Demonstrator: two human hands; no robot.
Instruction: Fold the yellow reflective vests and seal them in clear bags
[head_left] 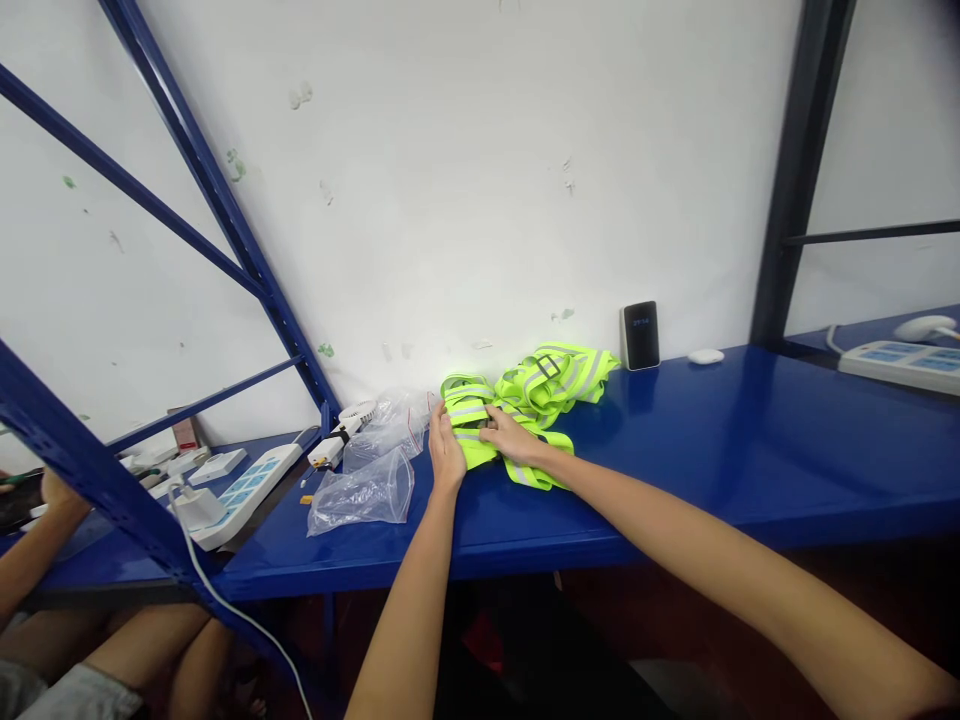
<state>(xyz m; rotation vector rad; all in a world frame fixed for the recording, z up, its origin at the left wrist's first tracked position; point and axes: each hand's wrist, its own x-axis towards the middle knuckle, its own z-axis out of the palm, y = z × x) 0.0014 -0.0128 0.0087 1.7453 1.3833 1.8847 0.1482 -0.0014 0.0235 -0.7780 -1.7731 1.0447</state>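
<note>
Neon yellow straps with grey reflective stripes (559, 385) lie bunched on the blue table (697, 450), a dark buckle showing on the pile. At the pile's left end, my left hand (447, 450) presses against the edge of a folded section, fingers close together. My right hand (510, 436) is on the same section from the right, its fingers bent round the strap. The section between both hands lies in stacked layers. One loop hangs toward the table's front, below my right wrist.
Clear plastic bags (364, 490) lie left of my left hand, beside a white device (330, 447). A black-faced clock (640, 336) and a white oval object (706, 356) stand behind right. Blue posts, a power strip (251, 495) and another person's arm (37, 550) are at left.
</note>
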